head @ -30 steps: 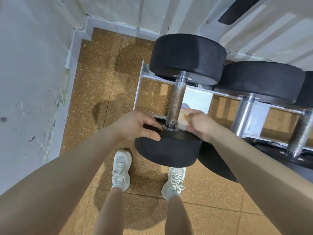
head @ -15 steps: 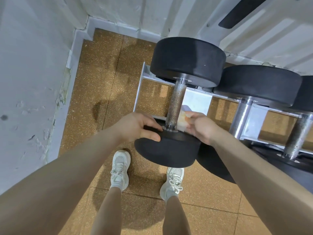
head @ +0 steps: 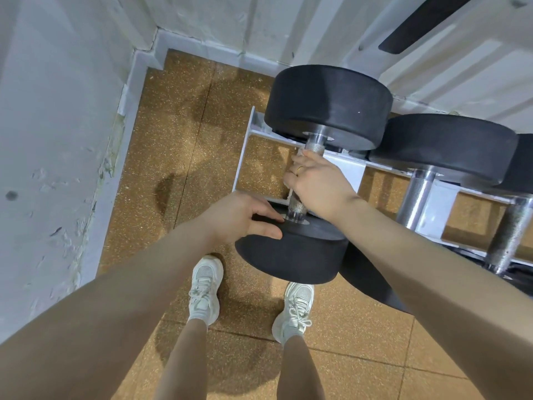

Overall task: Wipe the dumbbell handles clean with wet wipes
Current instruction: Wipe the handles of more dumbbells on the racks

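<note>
We see the dumbbell handle lying on the white rack, our right hand clenched round its middle with a wet wipe peeking out above the fingers. Bare knurled metal shows just past both ends of that grip. Our left hand rests relaxed, fingers spread flat on the near black weight, thumb along its edge.

1. Even, fairly bright indoor light, no harsh glare.
2. Soft dark shadows on the brown floor, left of the rack.
3. Small highlights on the metal dumbbell handle.
4. Strong wide-angle bending at edges; forearms stretched.
5. Focus mostly sharp, slight softness in corners.
</note>
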Demonstrator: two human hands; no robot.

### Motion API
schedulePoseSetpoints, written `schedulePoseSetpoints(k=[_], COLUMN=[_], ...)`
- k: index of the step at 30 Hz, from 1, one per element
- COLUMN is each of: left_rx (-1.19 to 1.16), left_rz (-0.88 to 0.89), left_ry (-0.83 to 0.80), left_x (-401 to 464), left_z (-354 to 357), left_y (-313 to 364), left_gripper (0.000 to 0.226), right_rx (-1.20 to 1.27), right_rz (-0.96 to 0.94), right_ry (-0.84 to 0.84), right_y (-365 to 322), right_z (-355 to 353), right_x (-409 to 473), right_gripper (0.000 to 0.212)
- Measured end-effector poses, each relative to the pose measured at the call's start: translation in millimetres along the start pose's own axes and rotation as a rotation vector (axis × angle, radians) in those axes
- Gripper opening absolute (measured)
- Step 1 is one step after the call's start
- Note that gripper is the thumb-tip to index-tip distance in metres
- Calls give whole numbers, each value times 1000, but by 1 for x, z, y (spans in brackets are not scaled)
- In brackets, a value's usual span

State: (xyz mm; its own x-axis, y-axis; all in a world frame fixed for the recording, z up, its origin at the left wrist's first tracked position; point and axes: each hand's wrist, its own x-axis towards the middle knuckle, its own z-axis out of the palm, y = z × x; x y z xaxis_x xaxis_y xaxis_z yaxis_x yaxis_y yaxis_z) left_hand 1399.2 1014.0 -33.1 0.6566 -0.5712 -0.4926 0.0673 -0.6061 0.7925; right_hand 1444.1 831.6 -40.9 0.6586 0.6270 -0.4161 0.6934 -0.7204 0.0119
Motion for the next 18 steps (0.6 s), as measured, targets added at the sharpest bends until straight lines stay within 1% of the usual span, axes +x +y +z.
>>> schedulePoseSetpoints(k=[2,5,7,8,9,10,12,14,16,17,18], left_rx=[11,12,15,14,12,8,2,3,3,6,7], left_rz=[12,0,-15,-19,-18,-12,3,16,27,34,37], left_ry=[8,-2,-13,-17,-17,-9,10,26,28,28,27], left_x=[-1,-1,-1,-1,-1,-1,-1,-2,-3,-3,-3], left_z=[1,1,0,0,0,0,1,2,2,2,2], left_y=[-1,-1,-1,0,0,0,-1,-1,0,0,0], left_gripper=[40,41,41,41,41,40,39,38,38,39,39], right_rx=[-8,-95,-238,-333,-360,-342,-294,-220,-113,-99,-112], right_rz=[-70,-241,-269,-240,-189,-158,-114,-174,-234,-248,-244], right_ry=[-136,-188,-114,-14,83,111,122,166,134,89,98], right_y=[-2,6,22,29,35,35,29,17,3,2,4], right_z=[2,0,-1,-4,-5,-6,2,20,26,26,24], right_x=[-7,-11,-2,2,6,8,6,-4,-13,-16,-17], right_gripper=[41,39,35,30,26,24,22,17,22,27,30])
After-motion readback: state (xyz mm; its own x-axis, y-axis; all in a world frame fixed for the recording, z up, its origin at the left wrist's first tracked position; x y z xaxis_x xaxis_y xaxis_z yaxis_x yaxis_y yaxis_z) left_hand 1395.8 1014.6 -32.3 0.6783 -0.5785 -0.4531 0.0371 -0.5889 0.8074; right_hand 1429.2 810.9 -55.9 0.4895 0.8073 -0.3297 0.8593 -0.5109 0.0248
